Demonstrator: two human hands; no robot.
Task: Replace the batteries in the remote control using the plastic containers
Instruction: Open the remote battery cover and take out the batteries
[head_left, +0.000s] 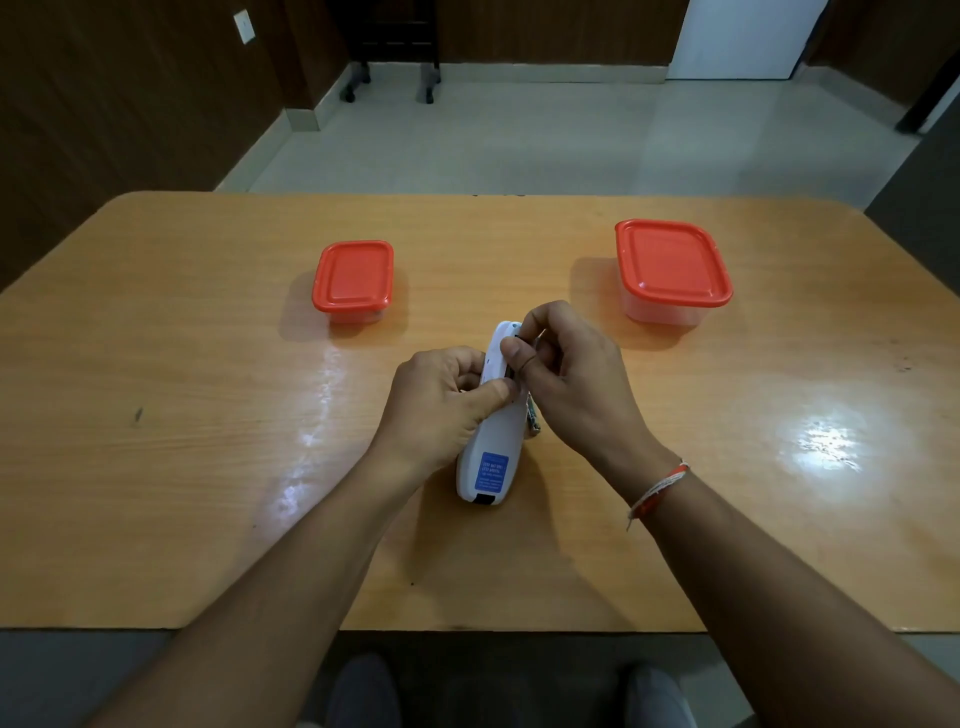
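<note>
From the head camera, the remote control (492, 415) lay back-side up near the middle of the table (156, 364), its long axis running from the person's near edge away and slightly to the right. The left hand (441, 405) wrapped its left flank, fingers curled and thumb pressed on the back. The right hand (566, 374) was at the far end, thumb and forefinger pinched together over something dark at the battery bay (whether a battery or the cover edge, I could not tell). Both hands touched the remote; the right was nearer the bay, so the pull would probably go up and rightward.

A blue label (491, 472) carried white print too small to read. The small container (353, 280) stood far left, the large container (672, 270) far right, both with red lids on and no visible brand.
</note>
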